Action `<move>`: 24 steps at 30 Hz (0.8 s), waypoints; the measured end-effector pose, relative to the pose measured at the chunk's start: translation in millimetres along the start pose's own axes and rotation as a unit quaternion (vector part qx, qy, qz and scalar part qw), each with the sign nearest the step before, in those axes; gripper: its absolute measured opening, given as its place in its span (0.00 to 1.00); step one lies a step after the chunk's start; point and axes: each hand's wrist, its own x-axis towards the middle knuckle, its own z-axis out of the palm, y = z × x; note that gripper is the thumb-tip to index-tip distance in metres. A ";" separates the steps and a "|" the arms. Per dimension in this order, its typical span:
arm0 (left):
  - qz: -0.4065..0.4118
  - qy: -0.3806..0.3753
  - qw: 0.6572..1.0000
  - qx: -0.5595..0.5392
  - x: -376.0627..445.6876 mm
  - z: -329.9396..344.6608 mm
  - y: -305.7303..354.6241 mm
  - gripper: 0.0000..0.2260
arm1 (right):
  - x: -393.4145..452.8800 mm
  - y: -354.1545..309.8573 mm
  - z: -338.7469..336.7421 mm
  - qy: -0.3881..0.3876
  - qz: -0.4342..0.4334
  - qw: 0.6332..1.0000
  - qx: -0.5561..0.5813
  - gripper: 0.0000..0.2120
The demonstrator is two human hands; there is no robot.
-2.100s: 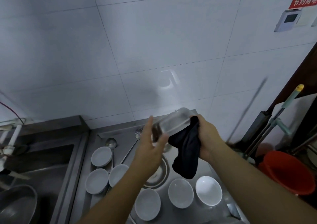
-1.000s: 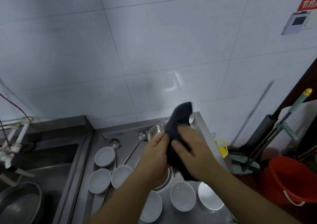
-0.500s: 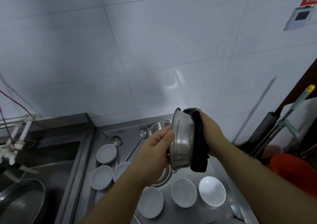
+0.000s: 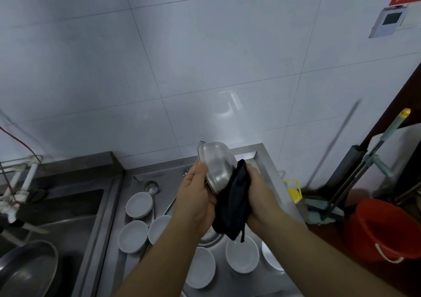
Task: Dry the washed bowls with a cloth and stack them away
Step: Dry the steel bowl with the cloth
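Observation:
I hold a steel bowl (image 4: 216,167) tilted on its edge above the steel counter (image 4: 271,176), its outer side facing me. My left hand (image 4: 196,196) grips the bowl's left rim. My right hand (image 4: 259,194) presses a dark cloth (image 4: 232,210) against the bowl's lower right side; the cloth hangs down below both hands. Several white bowls lie on the counter beneath: one at the back left (image 4: 139,204), two side by side (image 4: 133,236), and others near the front (image 4: 242,255). Another steel bowl (image 4: 210,236) sits partly hidden under my hands.
A sink (image 4: 57,210) with a large steel basin (image 4: 27,271) lies to the left. A ladle (image 4: 152,187) rests at the counter's back. To the right stand a red bucket (image 4: 382,230), a mop and a broom (image 4: 355,173). A tiled wall rises behind.
The bowl has turned in my hands from standing on edge to tilted with its base toward me. The cloth has slid from the far side down to its lower right.

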 end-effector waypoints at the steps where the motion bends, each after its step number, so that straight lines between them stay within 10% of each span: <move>1: -0.001 0.012 1.000 -0.007 1.2 1.6 -2.0 0.15 | -3.9 3.2 1.5 0.013 -0.009 1.000 0.005 0.26; 8: -0.017 0.049 0.999 0.008 5.0 12.7 -10.8 0.14 | -33.6 23.6 7.8 0.036 -0.201 0.955 -0.215 0.14; 16: -0.059 -0.008 0.996 0.066 -11.2 8.2 -17.1 0.14 | -19.1 -18.2 -1.8 -0.132 -0.369 0.809 -0.438 0.14; 24: -0.065 -0.055 0.993 0.086 -31.1 8.9 -0.8 0.16 | 9.5 -76.1 -9.9 -0.079 -0.226 0.917 -0.319 0.08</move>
